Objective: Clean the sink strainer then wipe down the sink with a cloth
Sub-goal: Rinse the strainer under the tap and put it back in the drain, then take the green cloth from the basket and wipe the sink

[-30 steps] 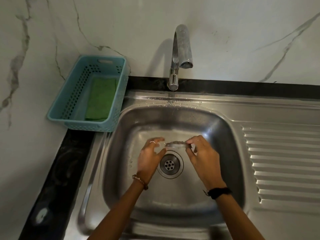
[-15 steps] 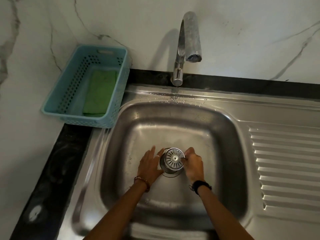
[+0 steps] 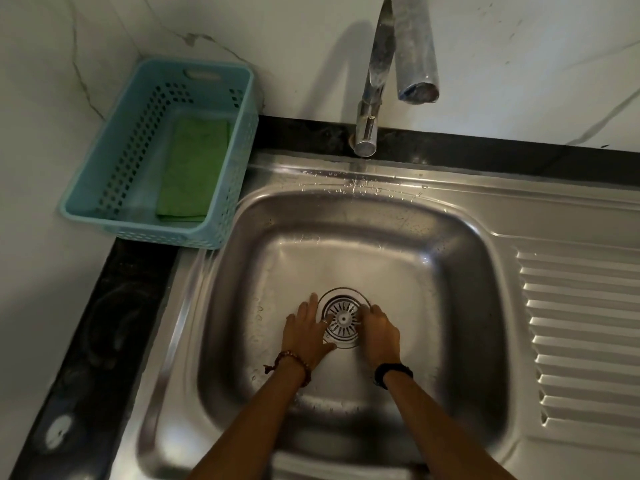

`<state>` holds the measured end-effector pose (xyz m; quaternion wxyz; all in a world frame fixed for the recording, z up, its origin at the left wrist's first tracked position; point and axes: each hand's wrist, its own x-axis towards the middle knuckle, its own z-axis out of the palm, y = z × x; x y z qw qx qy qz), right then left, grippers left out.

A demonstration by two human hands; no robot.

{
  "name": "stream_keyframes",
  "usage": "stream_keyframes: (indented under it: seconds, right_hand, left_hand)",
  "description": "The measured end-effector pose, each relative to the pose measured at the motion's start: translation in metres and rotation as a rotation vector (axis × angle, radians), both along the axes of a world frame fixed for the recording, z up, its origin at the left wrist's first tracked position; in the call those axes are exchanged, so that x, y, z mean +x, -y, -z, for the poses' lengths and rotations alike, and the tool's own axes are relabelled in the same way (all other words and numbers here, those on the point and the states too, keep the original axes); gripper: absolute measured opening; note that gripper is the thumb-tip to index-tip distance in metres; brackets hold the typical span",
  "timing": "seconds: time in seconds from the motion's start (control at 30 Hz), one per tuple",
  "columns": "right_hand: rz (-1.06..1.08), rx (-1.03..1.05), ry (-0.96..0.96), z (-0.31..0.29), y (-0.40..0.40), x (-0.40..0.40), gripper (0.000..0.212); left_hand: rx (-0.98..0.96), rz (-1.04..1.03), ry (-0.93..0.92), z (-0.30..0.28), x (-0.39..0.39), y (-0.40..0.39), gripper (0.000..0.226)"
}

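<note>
The round metal sink strainer (image 3: 342, 319) sits in the drain at the bottom of the stainless steel sink (image 3: 349, 220). My left hand (image 3: 307, 332) lies flat beside it on the left, fingers spread, fingertips at the strainer's rim. My right hand (image 3: 381, 332) is on the right side, fingers curled against the strainer's edge. A folded green cloth (image 3: 194, 168) lies inside a light blue plastic basket (image 3: 86, 206) at the back left of the counter.
A chrome tap (image 3: 398, 64) rises behind the basin with its spout over it; no water runs. A ribbed draining board (image 3: 581, 334) extends to the right. Black counter edging (image 3: 104, 341) borders the sink on the left, marble wall behind.
Both hands held the strainer up over the drain a second ago, then lowered it. It now sits in the drain hole, and my hands rest low on the basin floor.
</note>
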<state>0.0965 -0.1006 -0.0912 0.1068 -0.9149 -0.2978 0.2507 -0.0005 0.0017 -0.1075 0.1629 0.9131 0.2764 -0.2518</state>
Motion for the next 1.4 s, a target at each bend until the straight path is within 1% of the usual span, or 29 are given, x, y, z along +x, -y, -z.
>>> stream_keyframes:
  seconds: [0.13,0.2,0.27,0.33,0.37,0.4,0.47,0.5,0.53,0.6,0.67,0.7,0.77,0.8,0.83,0.87,0.9,0.93,0.97,1.03,1.1,1.13,1.23,1.3,1.33,1.37,1.4]
  right_hand:
    - [-0.087,-0.054,0.014,0.005,-0.001,-0.002,0.03]
    - [-0.068,-0.028,0.014,0.001,-0.002,-0.002,0.028]
    - [-0.005,0.051,0.017,-0.007,-0.004,-0.002,0.023]
    - [0.046,0.147,0.04,-0.018,-0.004,-0.003,0.017]
    - [0.053,0.181,0.035,-0.023,-0.003,-0.004,0.017]
    - [0.037,0.182,0.017,-0.028,-0.003,-0.005,0.021]
    - [-0.038,0.094,-0.03,-0.036,-0.003,-0.007,0.038]
    - [-0.063,0.066,-0.042,-0.042,-0.004,-0.008,0.042]
    - [-0.076,0.083,-0.035,-0.051,-0.007,-0.008,0.04]
    - [-0.097,0.197,0.02,-0.078,-0.019,-0.007,0.028]
    - [-0.144,0.341,0.1,-0.115,-0.039,-0.01,0.019]
    - [-0.162,0.431,0.133,-0.136,-0.052,-0.012,0.016]
    - [-0.188,0.62,0.157,-0.18,-0.08,-0.019,0.013]
    - [-0.208,0.711,0.162,-0.2,-0.096,-0.024,0.013]
    - [-0.229,0.793,0.167,-0.218,-0.112,-0.028,0.013]
    - [-0.249,0.858,0.167,-0.233,-0.129,-0.033,0.014]
    - [-0.269,0.893,0.158,-0.245,-0.147,-0.036,0.014]
    - [-0.29,0.893,0.151,-0.253,-0.165,-0.039,0.013]
    - [-0.317,0.863,0.153,-0.259,-0.185,-0.04,0.014]
    - [-0.382,0.704,0.157,-0.26,-0.225,-0.04,0.018]
    - [-0.443,0.481,0.138,-0.254,-0.259,-0.035,0.022]
    - [-0.467,0.376,0.132,-0.248,-0.273,-0.033,0.024]
    - [-0.501,0.095,0.138,-0.223,-0.304,-0.028,0.027]
    - [-0.479,-0.058,0.223,-0.205,-0.316,-0.031,0.036]
    - [-0.433,-0.083,0.237,-0.199,-0.321,-0.032,0.046]
    - [-0.352,-0.062,0.174,-0.196,-0.324,-0.033,0.055]
    - [-0.254,0.004,0.059,-0.196,-0.326,-0.032,0.062]
  left_hand:
    - [0.001,0.009,-0.012,-0.001,-0.001,0.0,0.064]
    - [-0.03,-0.016,0.006,-0.007,-0.001,0.0,0.061]
    - [-0.065,-0.081,0.094,-0.016,0.002,0.001,0.056]
    - [-0.054,-0.12,0.23,-0.028,0.004,0.003,0.042]
    - [-0.04,-0.128,0.276,-0.034,0.004,0.003,0.036]
    - [-0.041,-0.138,0.3,-0.038,0.003,0.004,0.035]
    - [-0.07,-0.147,0.27,-0.048,-0.001,0.004,0.044]
    - [-0.076,-0.143,0.255,-0.057,-0.004,0.003,0.051]
    - [-0.074,-0.139,0.276,-0.068,-0.007,0.001,0.055]
    - [-0.072,-0.131,0.411,-0.098,-0.01,-0.006,0.057]
    - [-0.048,-0.15,0.647,-0.139,-0.017,-0.019,0.051]
    - [-0.002,-0.166,0.787,-0.159,-0.022,-0.028,0.048]
    - [0.164,-0.179,1.057,-0.195,-0.032,-0.05,0.041]
    - [0.259,-0.186,1.141,-0.209,-0.038,-0.066,0.038]
    - [0.345,-0.204,1.179,-0.221,-0.044,-0.083,0.037]
    - [0.419,-0.231,1.178,-0.231,-0.049,-0.101,0.036]
    - [0.469,-0.267,1.133,-0.237,-0.054,-0.12,0.034]
    - [0.484,-0.313,1.033,-0.239,-0.059,-0.136,0.031]
    - [0.465,-0.369,0.903,-0.239,-0.063,-0.151,0.03]
    - [0.408,-0.469,0.705,-0.229,-0.071,-0.172,0.03]
    - [0.427,-0.473,0.616,-0.215,-0.075,-0.181,0.035]
    - [0.444,-0.463,0.606,-0.209,-0.075,-0.183,0.038]
    - [0.434,-0.501,0.678,-0.202,-0.071,-0.184,0.035]
    - [0.431,-0.526,0.735,-0.202,-0.069,-0.184,0.033]
    - [0.426,-0.525,0.733,-0.201,-0.069,-0.185,0.034]
    - [0.419,-0.52,0.716,-0.2,-0.069,-0.186,0.036]
    - [0.41,-0.519,0.702,-0.2,-0.069,-0.187,0.038]
